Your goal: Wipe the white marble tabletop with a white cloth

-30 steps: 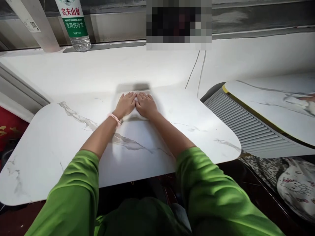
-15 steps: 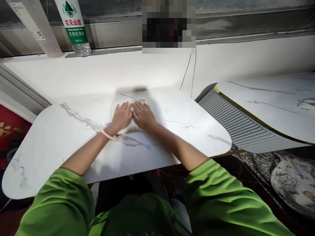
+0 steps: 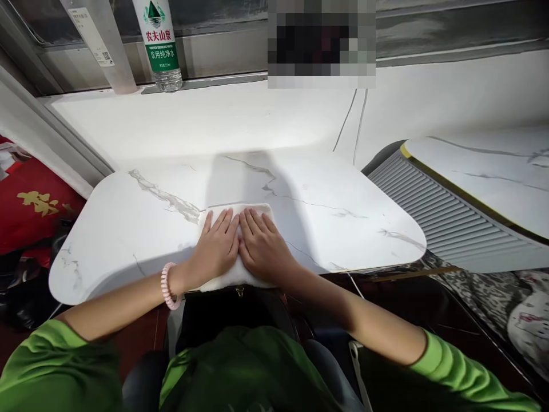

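Note:
A folded white cloth (image 3: 235,277) lies flat at the near edge of the white marble-patterned tabletop (image 3: 343,223). My left hand (image 3: 217,246) rests palm down on its left half, fingers stretched out and pointing away from me. Beside it, my right hand (image 3: 263,243) presses flat on the right half, fingers also extended. The two hands nearly touch at the thumbs. A pink coiled band (image 3: 168,286) circles my left wrist. Both palms are hidden against the cloth.
A water bottle (image 3: 160,51) and a frosted cylinder (image 3: 105,48) stand on the ledge behind the tabletop. Two thin cords (image 3: 359,126) hang down the wall. To the right is a second marble-patterned table (image 3: 484,171) with a ribbed side. A red bag (image 3: 38,200) sits at left.
Both hands have slid toward me with the cloth, from the middle of the tabletop to its near edge. The camera view has shifted slightly left.

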Tool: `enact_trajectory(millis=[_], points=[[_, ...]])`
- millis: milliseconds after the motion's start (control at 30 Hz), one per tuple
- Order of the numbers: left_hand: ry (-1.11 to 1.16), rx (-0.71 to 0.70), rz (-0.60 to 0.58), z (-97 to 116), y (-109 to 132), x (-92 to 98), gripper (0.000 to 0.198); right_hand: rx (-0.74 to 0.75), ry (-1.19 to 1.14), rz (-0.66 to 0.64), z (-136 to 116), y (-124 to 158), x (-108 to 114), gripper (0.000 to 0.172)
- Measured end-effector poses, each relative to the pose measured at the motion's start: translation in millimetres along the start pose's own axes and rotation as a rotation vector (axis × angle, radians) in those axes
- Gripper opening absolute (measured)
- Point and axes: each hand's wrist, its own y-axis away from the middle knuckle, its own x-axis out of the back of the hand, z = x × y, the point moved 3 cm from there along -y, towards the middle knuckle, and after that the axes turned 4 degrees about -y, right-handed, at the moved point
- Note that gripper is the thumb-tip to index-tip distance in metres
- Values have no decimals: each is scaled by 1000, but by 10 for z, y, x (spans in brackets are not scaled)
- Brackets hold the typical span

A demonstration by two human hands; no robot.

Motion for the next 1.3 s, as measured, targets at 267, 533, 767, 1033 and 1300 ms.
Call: enact_trajectory(millis=[267,533,767,1033,1300], points=[[-8,163,-2,-704,-830,-55,52,-21,-130,-13,358,-1156,-247,59],[0,203,16,-1397,-1595,-121,51,-102,-187,88,620,-2096,-513,57],[-18,237,44,-1300,-1419,-134,51,-58,-163,48,569,-1949,-463,56],[-4,160,28,-746,-370,-8,52,50,-85,23,22,-928,-281,57],[18,139,-3,-268,545,123,54,132,-35,49,-508,-55,-115,58]])
